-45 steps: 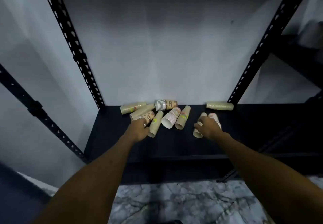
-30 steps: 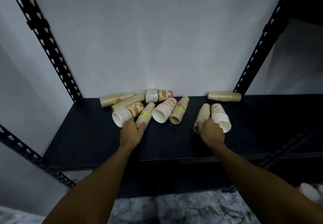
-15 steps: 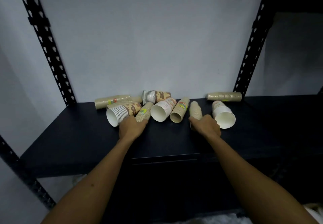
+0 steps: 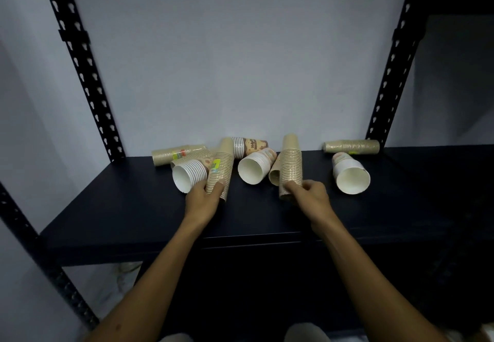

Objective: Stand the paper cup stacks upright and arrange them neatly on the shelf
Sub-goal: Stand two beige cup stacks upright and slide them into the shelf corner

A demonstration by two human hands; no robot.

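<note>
Black shelf (image 4: 133, 208): left hand (image 4: 204, 197) and right hand (image 4: 307, 194) each grip a brown cup stack (image 4: 220, 170) (image 4: 290, 165), nearly upright. Beyond and between them, several stacks lie toppled.

The scene was dim and bluish, lit softly from the front. The wall (image 4: 240, 61) was brightest at its centre and fell into shadow toward the corners. The wide lens bowed the shelf uprights (image 4: 80, 69) outward. Edges looked slightly soft, and the shelf (image 4: 133, 208) was nearly featureless black.
</note>
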